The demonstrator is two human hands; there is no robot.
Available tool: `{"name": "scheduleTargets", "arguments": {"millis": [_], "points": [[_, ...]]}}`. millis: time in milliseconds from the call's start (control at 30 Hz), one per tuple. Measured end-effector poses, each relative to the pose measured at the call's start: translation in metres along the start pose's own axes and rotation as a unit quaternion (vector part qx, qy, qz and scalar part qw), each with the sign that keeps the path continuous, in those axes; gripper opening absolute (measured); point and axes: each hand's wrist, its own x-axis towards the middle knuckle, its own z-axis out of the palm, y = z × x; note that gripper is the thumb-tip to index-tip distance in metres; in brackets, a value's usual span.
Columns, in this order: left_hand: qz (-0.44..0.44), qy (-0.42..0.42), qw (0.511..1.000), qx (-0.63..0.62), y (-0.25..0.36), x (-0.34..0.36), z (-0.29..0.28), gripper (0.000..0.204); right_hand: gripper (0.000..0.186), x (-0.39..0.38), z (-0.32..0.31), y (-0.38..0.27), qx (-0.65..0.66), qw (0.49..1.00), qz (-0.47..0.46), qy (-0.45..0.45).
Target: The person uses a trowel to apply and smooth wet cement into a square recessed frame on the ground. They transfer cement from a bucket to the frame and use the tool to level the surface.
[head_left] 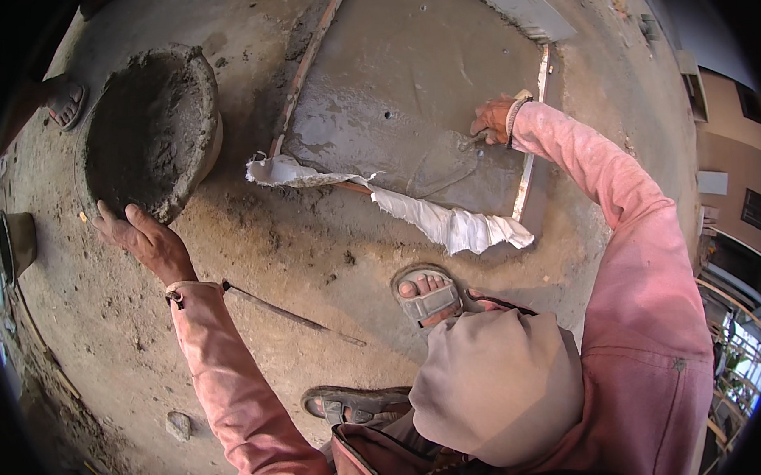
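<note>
My left hand [147, 239] grips the near rim of a round bucket [206, 143], tilted and caked with grey wet cement. On the right, my right hand [494, 120] has its fingers curled low over wet grey cement [403, 67] inside a shallow rectangular frame [544, 77]; whatever it holds at the smeared surface is too hard to make out. A torn white sheet [448, 226] runs crumpled along the frame's near edge, folded over part of a wooden strip.
Another person's sandalled foot [65, 105] stands left of the bucket. A second bucket [20, 245] is at the far left. A thin rod [299, 317] and a small grey chunk [178, 425] lie on the dirty ground, near my own sandalled feet [425, 295].
</note>
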Motion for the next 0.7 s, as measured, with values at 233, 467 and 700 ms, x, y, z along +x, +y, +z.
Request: {"name": "scheduleTargets", "arguments": {"millis": [233, 467, 700], "points": [[-0.003, -0.009, 1.0, -0.013, 0.004, -0.001, -0.001, 0.054, 0.039, -0.035, 0.057, 0.041, 0.175, 0.962, -0.015, 0.209], [0.018, -0.011, 1.0, 0.007, 0.004, 0.002, -0.004, 0.055, 0.039, -0.007, 0.049, 0.049, 0.233, 0.935, 0.072, 0.259], [0.012, -0.01, 1.0, 0.007, 0.001, 0.001, -0.003, 0.056, 0.04, 0.009, 0.078, 0.118, 0.296, 0.855, 0.26, 0.338]]}}
